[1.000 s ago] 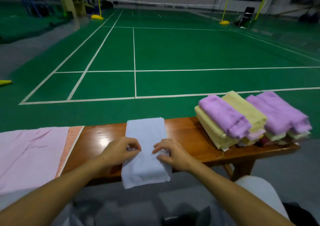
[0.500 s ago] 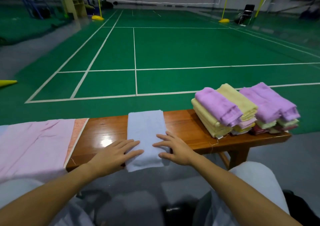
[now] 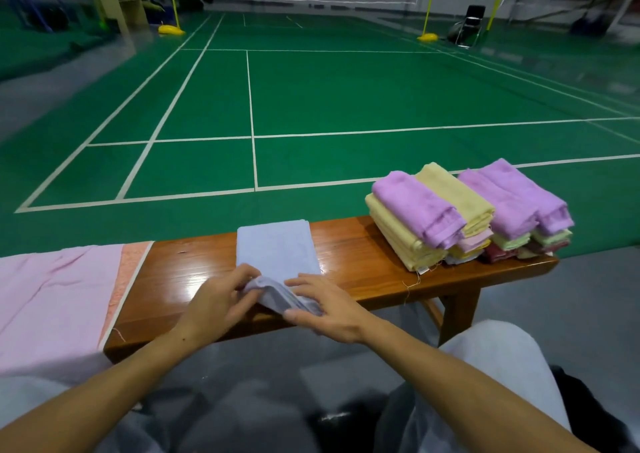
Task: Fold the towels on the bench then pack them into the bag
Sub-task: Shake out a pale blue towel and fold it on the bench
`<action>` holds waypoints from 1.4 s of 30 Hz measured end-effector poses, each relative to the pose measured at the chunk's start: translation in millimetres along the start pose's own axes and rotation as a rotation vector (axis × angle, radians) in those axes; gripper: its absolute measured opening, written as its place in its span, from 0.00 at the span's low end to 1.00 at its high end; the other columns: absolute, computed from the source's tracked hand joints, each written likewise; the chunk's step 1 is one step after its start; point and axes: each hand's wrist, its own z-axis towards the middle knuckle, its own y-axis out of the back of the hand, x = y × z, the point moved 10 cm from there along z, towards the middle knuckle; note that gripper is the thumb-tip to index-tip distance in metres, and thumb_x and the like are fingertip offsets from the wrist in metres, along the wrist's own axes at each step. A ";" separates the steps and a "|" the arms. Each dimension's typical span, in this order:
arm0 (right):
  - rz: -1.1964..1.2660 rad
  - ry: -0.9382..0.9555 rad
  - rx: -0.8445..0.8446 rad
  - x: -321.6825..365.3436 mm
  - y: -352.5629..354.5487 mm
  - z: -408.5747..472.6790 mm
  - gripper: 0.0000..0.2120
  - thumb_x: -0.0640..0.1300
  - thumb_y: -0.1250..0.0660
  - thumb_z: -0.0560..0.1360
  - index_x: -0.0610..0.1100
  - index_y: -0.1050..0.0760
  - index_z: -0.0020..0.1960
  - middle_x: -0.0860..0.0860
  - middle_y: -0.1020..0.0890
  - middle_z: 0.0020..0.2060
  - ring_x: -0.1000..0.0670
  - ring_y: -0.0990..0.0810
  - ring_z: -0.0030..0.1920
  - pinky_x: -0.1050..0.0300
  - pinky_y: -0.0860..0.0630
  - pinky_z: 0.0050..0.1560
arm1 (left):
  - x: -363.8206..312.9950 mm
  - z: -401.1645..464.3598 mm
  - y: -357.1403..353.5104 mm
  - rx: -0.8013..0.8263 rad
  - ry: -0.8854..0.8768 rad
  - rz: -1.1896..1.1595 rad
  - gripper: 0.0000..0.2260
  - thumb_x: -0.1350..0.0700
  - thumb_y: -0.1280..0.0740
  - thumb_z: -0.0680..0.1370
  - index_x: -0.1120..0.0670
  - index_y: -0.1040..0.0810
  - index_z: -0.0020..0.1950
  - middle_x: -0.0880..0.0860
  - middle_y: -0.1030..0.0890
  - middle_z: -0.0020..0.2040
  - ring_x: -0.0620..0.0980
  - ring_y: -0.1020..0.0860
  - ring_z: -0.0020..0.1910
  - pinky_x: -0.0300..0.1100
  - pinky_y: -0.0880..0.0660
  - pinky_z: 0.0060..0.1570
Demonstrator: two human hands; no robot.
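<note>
A pale blue towel [image 3: 277,248] is laid across the middle of the glossy wooden counter [image 3: 367,255], folded into a long narrow strip whose far end reaches the back edge. Its near end is lifted off the wood and bunched into soft layered folds at the front edge. That raised end is pinched by the left hand [image 3: 218,305] from the left, fingers curled around the cloth, and gripped by the right hand [image 3: 325,308] from the right, thumb beneath and fingers over the folds. Stacks of folded purple and yellow towels [image 3: 460,217] are seen at the counter's right end, and a pink cloth [image 3: 52,300] is draped over its left end.
</note>
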 end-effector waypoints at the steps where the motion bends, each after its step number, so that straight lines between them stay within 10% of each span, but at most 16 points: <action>1: -0.012 0.005 0.001 5.7 -0.5 -0.5 0.24 0.71 0.35 0.77 0.56 0.25 0.65 0.57 0.22 0.62 0.55 0.24 0.60 0.51 0.25 0.61 | 4.3 6.2 5.5 -0.041 0.043 -0.064 0.12 0.41 0.37 0.81 0.48 0.23 0.55 0.41 0.17 0.43 0.43 0.17 0.41 0.46 0.19 0.38; 8: 0.143 -0.119 -0.284 -32.6 38.5 0.6 0.09 0.47 0.30 0.78 0.45 0.19 0.57 0.52 0.16 0.46 0.51 0.18 0.46 0.43 0.18 0.48 | 42.3 25.2 12.4 -0.095 0.269 -0.421 0.07 0.50 0.31 0.83 0.53 0.22 0.57 0.54 0.14 0.50 0.56 0.14 0.50 0.65 0.18 0.48; 12: 0.388 -0.128 -0.385 -32.7 62.0 -1.8 0.10 0.48 0.31 0.80 0.46 0.18 0.59 0.53 0.15 0.49 0.52 0.17 0.50 0.49 0.16 0.48 | 38.6 25.1 16.2 -0.079 0.301 -0.471 0.14 0.39 0.35 0.81 0.48 0.23 0.56 0.59 0.18 0.46 0.66 0.19 0.47 0.66 0.23 0.46; 19: 0.511 -0.086 -0.384 -29.2 66.7 1.8 0.11 0.49 0.32 0.81 0.44 0.17 0.60 0.50 0.14 0.51 0.50 0.16 0.51 0.49 0.18 0.46 | 35.6 12.2 15.2 0.055 0.377 -0.511 0.26 0.33 0.38 0.77 0.56 0.27 0.58 0.55 0.21 0.48 0.55 0.19 0.47 0.59 0.19 0.42; 26: 0.645 -0.197 -0.477 -49.2 57.2 29.5 0.18 0.53 0.32 0.82 0.37 0.20 0.47 0.40 0.17 0.41 0.47 0.21 0.39 0.47 0.26 0.40 | 65.3 22.7 11.4 0.015 0.443 -0.391 0.09 0.45 0.37 0.85 0.51 0.27 0.57 0.56 0.20 0.39 0.58 0.21 0.32 0.48 0.24 0.30; 30: 0.575 -0.317 -0.601 -71.8 63.6 56.5 0.19 0.50 0.31 0.82 0.41 0.26 0.36 0.53 0.25 0.30 0.56 0.29 0.32 0.53 0.33 0.35 | 96.7 48.6 2.3 -0.077 0.561 -0.398 0.06 0.48 0.35 0.85 0.48 0.28 0.55 0.62 0.19 0.37 0.65 0.21 0.32 0.54 0.22 0.30; 36: 0.072 -0.351 -0.800 -83.4 105.0 53.5 0.11 0.51 0.36 0.84 0.46 0.21 0.59 0.54 0.19 0.50 0.53 0.20 0.51 0.61 0.26 0.48 | 102.2 65.2 31.8 -0.192 0.463 0.155 0.10 0.53 0.34 0.82 0.47 0.25 0.64 0.44 0.16 0.58 0.48 0.17 0.52 0.51 0.20 0.52; 42: -0.135 0.087 -0.245 -41.8 26.1 69.9 0.16 0.52 0.38 0.85 0.50 0.22 0.69 0.54 0.25 0.72 0.55 0.27 0.72 0.58 0.30 0.72 | 69.3 44.4 -58.8 0.324 0.117 0.232 0.23 0.42 0.47 0.85 0.45 0.30 0.79 0.46 0.32 0.80 0.47 0.35 0.79 0.40 0.41 0.77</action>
